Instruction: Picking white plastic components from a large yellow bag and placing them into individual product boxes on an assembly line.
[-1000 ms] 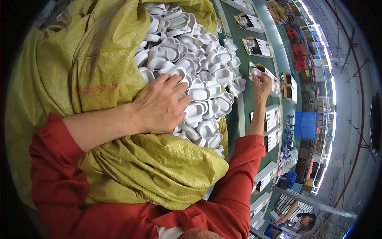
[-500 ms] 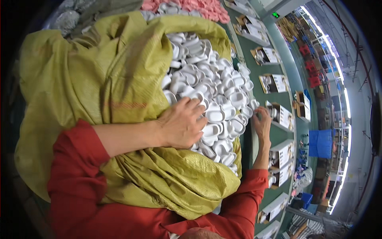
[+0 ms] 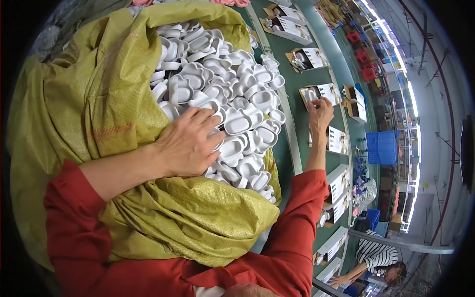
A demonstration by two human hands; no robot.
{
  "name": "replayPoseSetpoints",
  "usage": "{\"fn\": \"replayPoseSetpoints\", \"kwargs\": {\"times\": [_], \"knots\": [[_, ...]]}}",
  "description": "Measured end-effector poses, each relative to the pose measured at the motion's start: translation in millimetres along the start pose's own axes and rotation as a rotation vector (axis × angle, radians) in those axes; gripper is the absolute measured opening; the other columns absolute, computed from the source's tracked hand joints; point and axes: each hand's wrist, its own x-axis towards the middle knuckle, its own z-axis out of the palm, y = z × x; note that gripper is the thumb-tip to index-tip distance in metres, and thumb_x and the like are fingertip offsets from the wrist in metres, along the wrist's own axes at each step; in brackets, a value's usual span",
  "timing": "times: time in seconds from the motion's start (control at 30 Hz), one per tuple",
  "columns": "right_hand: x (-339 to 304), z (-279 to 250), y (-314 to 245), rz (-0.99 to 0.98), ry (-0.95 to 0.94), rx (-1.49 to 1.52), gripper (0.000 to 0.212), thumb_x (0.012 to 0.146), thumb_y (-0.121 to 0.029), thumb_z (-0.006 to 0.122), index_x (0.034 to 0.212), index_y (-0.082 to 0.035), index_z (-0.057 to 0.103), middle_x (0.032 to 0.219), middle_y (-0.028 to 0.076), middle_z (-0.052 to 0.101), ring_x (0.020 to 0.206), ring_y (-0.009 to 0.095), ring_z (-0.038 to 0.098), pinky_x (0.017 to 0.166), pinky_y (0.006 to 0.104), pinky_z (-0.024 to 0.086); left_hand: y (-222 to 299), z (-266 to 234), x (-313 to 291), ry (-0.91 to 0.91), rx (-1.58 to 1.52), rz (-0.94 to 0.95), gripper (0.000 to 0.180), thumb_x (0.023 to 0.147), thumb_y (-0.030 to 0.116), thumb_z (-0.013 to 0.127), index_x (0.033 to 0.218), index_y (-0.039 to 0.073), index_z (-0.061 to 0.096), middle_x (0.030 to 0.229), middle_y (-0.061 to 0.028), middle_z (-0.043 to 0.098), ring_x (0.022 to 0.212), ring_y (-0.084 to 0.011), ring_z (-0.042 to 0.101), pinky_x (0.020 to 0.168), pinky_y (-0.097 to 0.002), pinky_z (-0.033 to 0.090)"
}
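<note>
A heap of white oval plastic pieces (image 3: pixel 237 121), shaped like small shallow dishes with a rounded end, fills the mouth of a large yellow-green woven sack (image 3: pixel 118 94). My left hand (image 3: pixel 190 141) lies on the near left of the heap, fingers apart and bent over several pieces. Out to the right, my right hand (image 3: pixel 321 116) reaches an open carton (image 3: pixel 329 93) on the green belt. Its fingers are drawn together at the carton's opening, beside something white inside. Whether a piece is pinched between the fingertips is hidden.
More open cartons with white printed flaps (image 3: pixel 338 141) stand in a row along the green conveyor belt (image 3: pixel 292 106). Farther right are a blue bin (image 3: pixel 382 147) and red stools (image 3: pixel 363 57). A person in a striped shirt (image 3: pixel 378 252) works at lower right.
My right hand has moved from the heap's right edge out to a carton on the belt. My left hand stays on the heap. The view has shifted, and a co-worker now shows at lower right.
</note>
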Motion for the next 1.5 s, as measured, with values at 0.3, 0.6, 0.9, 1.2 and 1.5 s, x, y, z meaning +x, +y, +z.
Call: {"fn": "replayPoseSetpoints", "kwargs": {"times": [0.3, 0.6, 0.9, 1.2, 1.5], "knots": [[15, 10, -18, -0.047, 0.044, 0.276, 0.025, 0.085, -0.021, 0.072, 0.103, -0.004, 0.072, 0.118, 0.017, 0.066, 0.114, 0.035, 0.06, 0.098, 0.0441, 0.046, 2, 2, 1, 0.03, 0.007, 0.015, 0.037, 0.077, 0.025, 0.072, 0.105, 0.002, 0.068, 0.12, -0.0193, 0.059, 0.118, -0.0362, 0.053, 0.099, -0.0464, 0.041], [11, 51, -93, -0.259, -0.028, 0.295, 0.018, 0.08, -0.022, 0.075, 0.09, -0.006, 0.074, 0.119, 0.014, 0.066, 0.108, 0.036, 0.063, 0.094, 0.0449, 0.047, -1, 7, -4, 0.008, -0.014, 0.001, 0.037, 0.076, 0.027, 0.073, 0.103, 0.002, 0.068, 0.119, -0.0181, 0.06, 0.118, -0.0338, 0.053, 0.098, -0.0448, 0.041], [8, 27, 8, 0.132, -0.172, -0.288, 0.031, 0.083, -0.037, 0.069, 0.102, -0.014, 0.076, 0.136, 0.01, 0.058, 0.123, 0.036, 0.051, 0.104, 0.0502, 0.035, -4, 6, -2, -0.028, -0.01, -0.017, 0.034, 0.075, 0.026, 0.073, 0.098, 0.001, 0.067, 0.116, -0.0177, 0.059, 0.116, -0.0327, 0.053, 0.098, -0.044, 0.041], [20, 27, -123, -0.307, -0.012, 0.397, 0.024, 0.081, -0.017, 0.076, 0.102, -0.007, 0.073, 0.115, 0.014, 0.068, 0.11, 0.033, 0.062, 0.095, 0.0408, 0.048, -3, 7, -7, 0.007, 0.005, -0.027, 0.033, 0.075, 0.026, 0.072, 0.096, 0.001, 0.068, 0.116, -0.0176, 0.06, 0.116, -0.0332, 0.053, 0.098, -0.0444, 0.041], [10, 27, -149, -0.364, -0.397, 0.34, 0.029, 0.081, -0.021, 0.068, 0.109, -0.012, 0.07, 0.138, 0.013, 0.058, 0.124, 0.031, 0.056, 0.104, 0.0514, 0.033, -2, 9, -2, -0.037, -0.013, -0.012, 0.032, 0.076, 0.026, 0.072, 0.096, 0.001, 0.068, 0.115, -0.018, 0.061, 0.115, -0.0334, 0.054, 0.098, -0.0443, 0.041]]}}
